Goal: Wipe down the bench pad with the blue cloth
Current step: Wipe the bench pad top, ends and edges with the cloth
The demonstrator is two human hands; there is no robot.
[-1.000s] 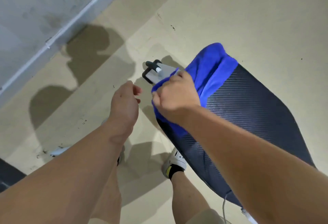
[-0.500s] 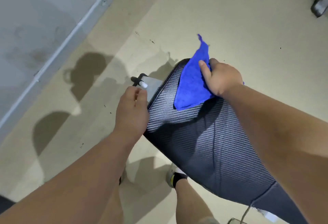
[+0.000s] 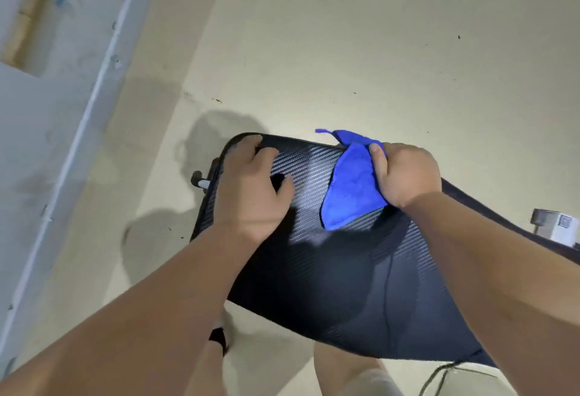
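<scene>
The right hand (image 3: 405, 172) is closed around the blue cloth (image 3: 351, 188), pressing it on the bench pad (image 3: 329, 270) near its far end, toward the right edge. The left hand (image 3: 251, 182) lies open and flat on the pad's far left corner, steadying it. Wiping looks under way at this end. The pad shows no visible streaks or damp marks, so what remains, likely the nearer stretch, cannot be told.

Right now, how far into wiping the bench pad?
Done: nothing readable; the dark carbon-weave bench pad shows no wiped streaks. In hand: right hand presses the bunched blue cloth at the far edge, left hand braces the corner. Left: seemingly most of the pad nearer the person.
</scene>
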